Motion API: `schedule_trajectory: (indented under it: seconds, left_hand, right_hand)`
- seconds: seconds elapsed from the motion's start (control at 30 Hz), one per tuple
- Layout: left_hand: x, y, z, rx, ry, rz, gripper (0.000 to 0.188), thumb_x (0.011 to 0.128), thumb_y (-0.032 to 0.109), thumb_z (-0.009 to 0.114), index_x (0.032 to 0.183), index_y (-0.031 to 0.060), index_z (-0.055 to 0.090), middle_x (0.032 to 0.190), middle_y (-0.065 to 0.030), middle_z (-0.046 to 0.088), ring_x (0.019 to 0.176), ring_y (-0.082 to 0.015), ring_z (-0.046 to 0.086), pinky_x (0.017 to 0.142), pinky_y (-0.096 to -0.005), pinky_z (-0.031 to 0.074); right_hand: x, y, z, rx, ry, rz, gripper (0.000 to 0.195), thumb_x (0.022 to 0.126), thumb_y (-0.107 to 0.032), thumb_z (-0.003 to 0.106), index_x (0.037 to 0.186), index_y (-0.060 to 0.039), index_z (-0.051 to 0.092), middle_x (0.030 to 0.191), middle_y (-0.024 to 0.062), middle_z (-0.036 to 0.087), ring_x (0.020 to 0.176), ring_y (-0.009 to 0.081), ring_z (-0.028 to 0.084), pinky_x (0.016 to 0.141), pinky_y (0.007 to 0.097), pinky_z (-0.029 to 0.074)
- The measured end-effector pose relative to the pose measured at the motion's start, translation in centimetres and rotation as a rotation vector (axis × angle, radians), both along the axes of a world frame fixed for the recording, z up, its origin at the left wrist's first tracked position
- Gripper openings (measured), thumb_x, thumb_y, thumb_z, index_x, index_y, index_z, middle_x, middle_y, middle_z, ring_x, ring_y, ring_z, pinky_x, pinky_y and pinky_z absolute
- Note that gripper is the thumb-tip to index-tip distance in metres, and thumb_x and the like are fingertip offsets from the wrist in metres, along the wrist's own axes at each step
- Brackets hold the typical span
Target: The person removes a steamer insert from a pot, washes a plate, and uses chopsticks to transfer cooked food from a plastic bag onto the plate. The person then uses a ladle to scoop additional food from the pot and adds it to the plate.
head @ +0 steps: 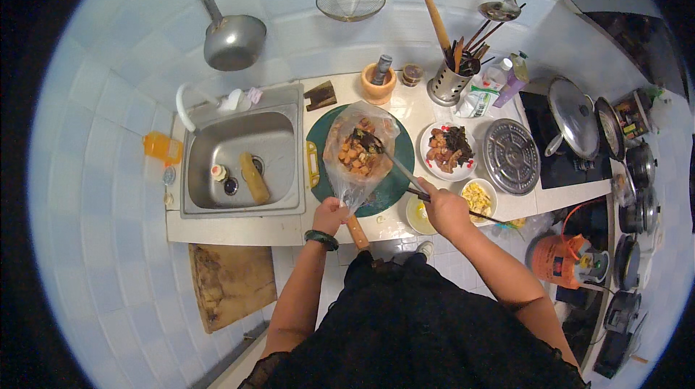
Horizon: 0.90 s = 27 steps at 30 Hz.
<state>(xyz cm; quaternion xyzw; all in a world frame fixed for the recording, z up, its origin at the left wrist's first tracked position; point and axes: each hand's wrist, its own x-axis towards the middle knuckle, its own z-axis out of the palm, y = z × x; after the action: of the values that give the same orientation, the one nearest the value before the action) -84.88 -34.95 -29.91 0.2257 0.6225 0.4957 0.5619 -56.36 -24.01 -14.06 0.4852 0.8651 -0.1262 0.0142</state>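
My left hand [331, 216] pinches the gathered near edge of a clear plastic bag [347, 189]. The bag lies open over a round green cutting board [399, 193]. Inside are diced orange-brown pieces in dark sauce [355, 156]. My right hand [446, 209] grips the metal handle of a spoon [399, 165], whose dark head is among the pieces. A dark chopstick [491, 219] passes by the right hand; I cannot tell whether it is held. Below the left hand, a wooden handle [357, 232] juts over the counter edge; what it joins is hidden.
Right of the board are a plate [450, 176] of meat and dark greens, a bowl [493, 192] of yellow pieces, a bowl of yellowish liquid [418, 220] and a metal steamer rack [511, 156]. A sink [296, 171] is left; a mortar [374, 94] and utensil holder [446, 87] stand behind.
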Motion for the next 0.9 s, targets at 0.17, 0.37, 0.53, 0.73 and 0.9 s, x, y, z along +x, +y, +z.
schedule_trajectory:
  seconds: [0.17,0.37,0.53,0.73,0.9]
  left_hand:
    - [0.9,3.7,3.8,-0.297,0.472,0.049,0.056,0.076,0.016,0.074,0.123,0.0020,0.047,0.084,-0.0141,0.066,0.054,-0.0190,0.062,0.048,-0.0327,0.052]
    - [-1.5,5.8,-0.3,-0.115,0.869,-0.075,0.070,0.073,0.003,0.066,0.138,0.0000,0.038,0.121,-0.0268,0.057,0.107,-0.0377,0.060,0.091,-0.0422,0.051]
    - [-2.8,7.6,-3.2,-0.144,0.981,-0.133,0.080,0.069,-0.002,0.063,0.143,-0.0023,0.031,0.140,-0.0274,0.040,0.131,-0.0423,0.037,0.111,-0.0436,0.031]
    - [-3.6,10.6,-1.3,-0.229,1.055,-0.175,0.088,0.067,0.007,0.070,0.144,-0.0019,0.029,0.138,-0.0267,0.041,0.127,-0.0418,0.042,0.108,-0.0442,0.035]
    - [-4.6,11.5,-0.8,-0.176,1.004,-0.108,0.097,0.061,0.015,0.079,0.143,-0.0014,0.029,0.135,-0.0263,0.044,0.124,-0.0406,0.044,0.106,-0.0435,0.037]
  right_hand:
    - [0.7,1.9,1.2,-0.269,0.200,-0.119,0.047,0.082,-0.020,0.066,0.128,-0.0153,0.058,0.096,0.0211,0.068,0.086,0.0378,0.067,0.077,0.0474,0.053]
    - [2.0,5.0,0.9,-0.478,0.219,-0.159,0.045,0.079,-0.024,0.071,0.121,-0.0100,0.063,0.095,0.0232,0.068,0.090,0.0369,0.067,0.082,0.0434,0.051]
    - [3.4,7.2,-1.0,-0.550,0.324,-0.132,0.053,0.075,-0.022,0.076,0.124,-0.0086,0.061,0.095,0.0212,0.068,0.088,0.0321,0.066,0.081,0.0381,0.050]
    - [4.0,9.0,-1.0,-0.607,0.332,-0.132,0.061,0.075,-0.019,0.077,0.129,-0.0017,0.056,0.103,0.0223,0.067,0.093,0.0252,0.065,0.087,0.0327,0.048]
    - [4.1,8.7,-1.4,-0.644,0.432,-0.157,0.057,0.077,-0.014,0.075,0.131,-0.0051,0.056,0.108,0.0193,0.067,0.093,0.0240,0.065,0.087,0.0319,0.048]
